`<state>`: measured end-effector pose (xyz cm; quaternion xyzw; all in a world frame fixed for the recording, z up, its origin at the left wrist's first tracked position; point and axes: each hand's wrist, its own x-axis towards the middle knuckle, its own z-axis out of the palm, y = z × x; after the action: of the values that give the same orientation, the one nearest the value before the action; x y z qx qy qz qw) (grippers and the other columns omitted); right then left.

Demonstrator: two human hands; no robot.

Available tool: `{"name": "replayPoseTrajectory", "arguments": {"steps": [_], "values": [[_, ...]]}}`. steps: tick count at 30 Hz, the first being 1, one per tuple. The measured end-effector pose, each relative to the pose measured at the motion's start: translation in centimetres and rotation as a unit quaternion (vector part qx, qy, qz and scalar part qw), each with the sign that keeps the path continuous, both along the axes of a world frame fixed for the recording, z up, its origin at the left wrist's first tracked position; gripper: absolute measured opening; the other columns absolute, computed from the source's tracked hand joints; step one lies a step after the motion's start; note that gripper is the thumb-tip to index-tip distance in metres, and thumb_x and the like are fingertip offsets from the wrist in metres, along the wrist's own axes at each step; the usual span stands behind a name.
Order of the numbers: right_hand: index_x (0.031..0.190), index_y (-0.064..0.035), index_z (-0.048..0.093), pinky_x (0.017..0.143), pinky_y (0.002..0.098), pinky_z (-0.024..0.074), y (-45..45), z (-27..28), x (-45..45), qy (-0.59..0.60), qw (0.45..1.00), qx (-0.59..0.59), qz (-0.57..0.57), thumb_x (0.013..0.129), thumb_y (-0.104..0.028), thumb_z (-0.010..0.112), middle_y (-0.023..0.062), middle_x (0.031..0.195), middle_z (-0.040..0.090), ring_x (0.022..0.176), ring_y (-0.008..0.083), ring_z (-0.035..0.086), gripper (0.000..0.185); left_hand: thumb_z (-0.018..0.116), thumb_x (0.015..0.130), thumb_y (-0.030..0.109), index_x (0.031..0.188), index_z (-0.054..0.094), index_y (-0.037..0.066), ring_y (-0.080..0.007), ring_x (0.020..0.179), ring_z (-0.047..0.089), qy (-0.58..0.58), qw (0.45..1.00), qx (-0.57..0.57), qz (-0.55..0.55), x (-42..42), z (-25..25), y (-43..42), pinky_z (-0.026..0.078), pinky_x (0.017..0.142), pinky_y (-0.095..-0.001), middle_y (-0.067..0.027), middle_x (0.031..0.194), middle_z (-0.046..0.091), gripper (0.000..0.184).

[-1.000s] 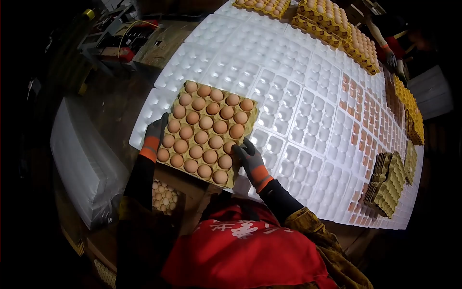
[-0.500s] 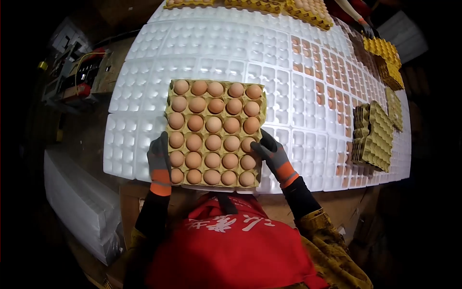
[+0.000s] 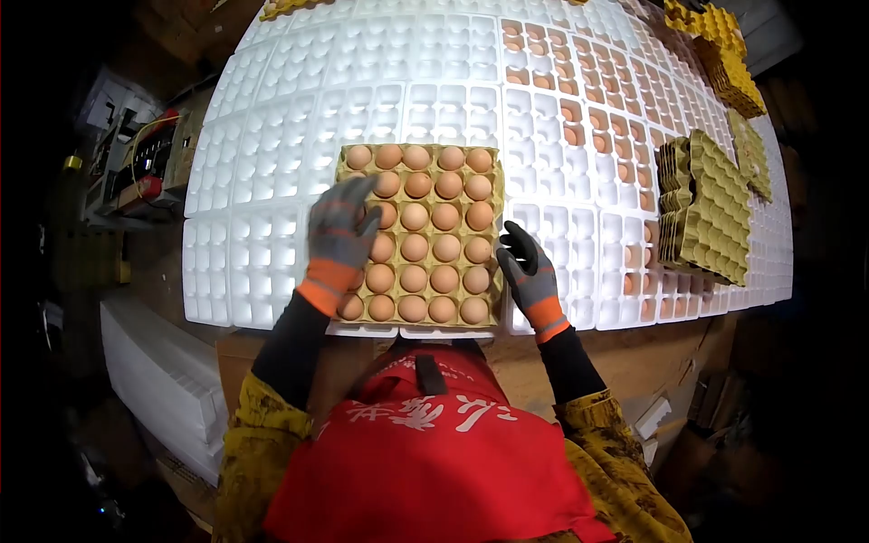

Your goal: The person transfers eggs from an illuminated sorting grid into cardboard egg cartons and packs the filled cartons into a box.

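Note:
A square pulp tray full of brown eggs rests on the white moulded trays at the table's front edge. My left hand, in a grey and orange glove, is over the left side of the egg tray with its fingers bent and spread above the eggs; it hides a few of them. Just off the tray's right edge is my right hand, fingers apart and curved, holding nothing. White plastic trays with egg-shaped hollows surround the pulp tray.
Some white trays to the right hold brown eggs. A stack of empty pulp trays stands at the right, with yellow trays behind. Wrapped white material lies left of the table, and tools are beyond.
The egg tray has come down onto the white trays. My left hand has moved from its side to above the eggs, and my right hand has let go of its edge. The view has shifted.

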<state>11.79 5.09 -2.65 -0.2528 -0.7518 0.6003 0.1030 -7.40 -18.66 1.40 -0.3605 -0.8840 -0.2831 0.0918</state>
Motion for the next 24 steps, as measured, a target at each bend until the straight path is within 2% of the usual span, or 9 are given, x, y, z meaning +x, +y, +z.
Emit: {"name": "replayPoseTrajectory", "arguments": {"steps": [4,8,12,16,18,20,21,23,24], "values": [[0.138,-0.006,0.057,0.087,0.0313,0.0541,0.0,1.9,3.0,0.034,0.999,-0.013,-0.009,0.095,-0.007,0.065,0.0117,0.117,0.068,0.102,0.0184,0.066,0.044,0.07,0.085,0.016,0.126,0.065,0.016,-0.0345,0.119,0.055,0.029,0.97,-0.17,-0.173,-3.0,-2.1,5.9,0.045,0.1,-0.0436,-0.0118,0.127,0.059,0.042],[0.136,-0.0049,0.059,0.092,0.0308,0.0524,-0.1,2.9,6.4,0.009,1.0,-0.01,0.009,0.094,-0.003,0.063,0.0129,0.119,0.068,0.108,0.0193,0.066,0.042,0.07,0.084,0.013,0.121,0.066,0.013,-0.0336,0.115,0.057,-0.099,0.945,-0.252,-0.186,-5.2,-0.6,8.1,0.046,0.097,-0.0423,-0.0118,0.122,0.061,0.037],[0.136,-0.0033,0.058,0.094,0.0304,0.0516,-0.8,2.6,8.3,0.011,0.998,-0.069,0.006,0.095,-0.002,0.06,0.013,0.121,0.068,0.112,0.0189,0.065,0.041,0.07,0.087,0.017,0.12,0.069,0.012,-0.0249,0.11,0.065,-0.235,0.959,-0.095,-0.129,-5.5,0.5,6.9,0.051,0.093,-0.0366,-0.0081,0.121,0.067,0.033],[0.137,-0.0039,0.058,0.091,0.0301,0.0527,-1.8,3.0,9.0,0.008,0.995,-0.102,0.02,0.096,-0.003,0.059,0.0126,0.123,0.066,0.11,0.018,0.065,0.041,0.068,0.094,0.02,0.128,0.064,0.003,-0.0128,0.108,0.06,-0.443,0.887,0.096,-0.088,-4.3,1.7,4.2,0.052,0.092,-0.0314,-0.0063,0.125,0.065,0.038],[0.137,-0.0045,0.058,0.09,0.0302,0.053,-2.4,3.2,9.0,0.005,0.985,-0.172,0.024,0.095,-0.005,0.061,0.0116,0.123,0.064,0.106,0.0176,0.065,0.042,0.068,0.094,0.016,0.131,0.062,0.003,-0.0141,0.108,0.061,-0.494,0.848,0.176,-0.073,-2.5,2.1,3.2,0.052,0.092,-0.0314,-0.0067,0.125,0.065,0.039],[0.137,-0.0049,0.058,0.088,0.0299,0.0531,-2.8,3.5,8.8,0.003,0.994,-0.089,0.06,0.095,-0.005,0.062,0.011,0.121,0.064,0.104,0.0175,0.065,0.043,0.068,0.094,0.012,0.132,0.061,0.003,-0.0172,0.111,0.063,-0.545,0.806,0.227,-0.04,-1.0,2.5,2.2,0.053,0.095,-0.0311,-0.0069,0.121,0.067,0.04],[0.137,-0.005,0.058,0.088,0.0297,0.0531,-2.9,3.8,8.9,-0.001,0.996,-0.047,0.076,0.095,-0.004,0.062,0.0107,0.12,0.064,0.103,0.0174,0.065,0.043,0.063,0.096,0.003,0.134,0.057,-0.001,-0.02,0.114,0.063,-0.392,0.869,0.24,-0.185,-0.2,1.9,1.9,0.052,0.099,-0.0317,-0.0115,0.123,0.066,0.039],[0.135,-0.0066,0.059,0.084,0.0341,0.0541,-3.0,4.3,8.7,-0.014,0.993,0.056,0.103,0.091,-0.011,0.068,0.012,0.119,0.064,0.097,0.0234,0.065,0.045,0.058,0.096,-0.006,0.134,0.055,-0.004,-0.0226,0.117,0.062,-0.572,0.686,0.436,-0.108,2.7,1.2,1.4,0.052,0.099,-0.0307,-0.016,0.125,0.064,0.038],[0.134,-0.0072,0.06,0.084,0.036,0.054,-3.1,4.6,8.4,-0.029,0.986,0.109,0.123,0.09,-0.013,0.07,0.0124,0.119,0.063,0.097,0.0253,0.065,0.046,0.062,0.094,-0.003,0.128,0.058,-0.005,-0.0201,0.106,0.065,-0.5,0.794,0.336,-0.079,3.4,1.9,1.2,0.055,0.09,-0.0294,-0.0137,0.114,0.067,0.034]]}}
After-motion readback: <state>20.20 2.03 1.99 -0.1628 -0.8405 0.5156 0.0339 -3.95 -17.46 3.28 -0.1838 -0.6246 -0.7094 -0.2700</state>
